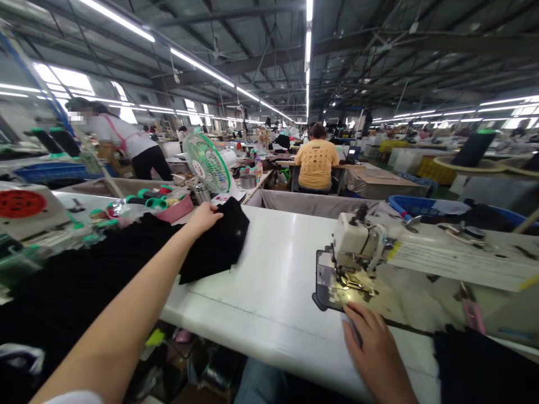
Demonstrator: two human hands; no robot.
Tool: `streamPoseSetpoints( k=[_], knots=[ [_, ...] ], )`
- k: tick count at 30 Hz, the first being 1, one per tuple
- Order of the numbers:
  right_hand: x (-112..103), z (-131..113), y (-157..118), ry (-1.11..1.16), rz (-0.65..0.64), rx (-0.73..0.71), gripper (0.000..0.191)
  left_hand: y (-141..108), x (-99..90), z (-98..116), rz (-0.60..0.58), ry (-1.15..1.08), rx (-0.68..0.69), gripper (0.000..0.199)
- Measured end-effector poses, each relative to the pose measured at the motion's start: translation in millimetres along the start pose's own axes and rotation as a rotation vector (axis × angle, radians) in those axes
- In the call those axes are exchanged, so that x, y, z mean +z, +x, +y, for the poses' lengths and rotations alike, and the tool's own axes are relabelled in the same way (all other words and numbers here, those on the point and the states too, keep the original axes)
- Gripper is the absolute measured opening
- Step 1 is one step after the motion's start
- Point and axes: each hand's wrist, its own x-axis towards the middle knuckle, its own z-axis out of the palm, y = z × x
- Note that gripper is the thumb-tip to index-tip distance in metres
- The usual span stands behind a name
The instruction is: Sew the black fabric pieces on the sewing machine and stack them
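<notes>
My left hand reaches across a long white sewing table and grips the edge of a folded black cloth. A larger heap of black fabric lies to the left of that cloth. My right hand rests at the table's near edge, just below the metal plate of a white industrial sewing machine. A thin pale strip shows under its fingers, too unclear to name. More black fabric lies to the right of that hand.
A green-and-white electric fan stands beyond the table, beside a pink tray and green spools. A blue crate sits behind the machine. A seated co-worker in a yellow shirt and a standing co-worker are farther away.
</notes>
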Motion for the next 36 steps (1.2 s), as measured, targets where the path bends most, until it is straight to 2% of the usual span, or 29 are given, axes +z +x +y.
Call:
streamPoseSetpoints(
  k=[2,3,5,8,9,11,12,14,16,19,20,23,26,28,29,31,36],
  knots=[
    [-4,-6,5,0.0,-0.009,0.029,0.024,-6,-14.2,0,0.056,0.156,0.044,0.037],
    [-7,-11,7,-0.001,-0.014,0.047,0.023,-13,-14.7,3,0.089,0.221,0.075,0.035],
    [-14,-23,14,-0.005,-0.021,0.09,0.023,-30,-2.5,10,0.115,0.303,0.174,0.036],
    [-26,-39,24,-0.026,-0.084,0.133,0.02,-61,43.0,14,0.03,0.295,0.406,0.055],
    [-30,-42,26,-0.062,-0.096,0.15,0.017,-72,63.0,12,-0.013,0.289,0.54,0.056],
    [-39,-45,29,-0.132,-0.126,0.181,0.009,-95,105.2,7,-0.174,0.205,0.691,0.054],
    [-45,-46,29,-0.145,-0.158,0.167,0.006,-107,124.9,5,-0.266,0.153,0.696,0.05],
    [-63,-46,26,-0.14,-0.226,0.143,0.012,-132,155.9,6,-0.441,0.082,0.65,0.04],
    [-89,-43,22,-0.171,-0.174,0.201,0.013,-152,173.1,13,-0.536,0.068,0.612,0.035],
    [-134,-27,13,-0.256,0.003,0.331,0.015,-168,180.0,25,-0.544,0.119,0.611,0.042],
    [-147,-19,9,-0.279,0.026,0.37,0.014,-170,180.1,26,-0.537,0.137,0.612,0.045],
    [-171,2,-1,-0.301,-0.042,0.431,0.016,-168,180.3,23,-0.547,0.135,0.613,0.047],
    [-173,10,-8,-0.293,-0.115,0.451,0.008,-166,182.7,15,-0.549,0.084,0.587,0.038],
    [-167,9,-9,-0.327,-0.106,0.485,0.004,-166,184.4,12,-0.536,0.059,0.565,0.034],
    [-165,7,-9,-0.343,-0.087,0.511,0.008,-167,184.9,12,-0.53,0.049,0.558,0.033],
    [-161,5,-7,-0.278,0.0,0.598,0.016,-168,185.0,13,-0.523,0.037,0.556,0.032],
    [-168,18,-7,0.193,0.351,0.86,0.025,-171,176.5,18,-0.514,-0.018,0.597,0.031]
  ],
)
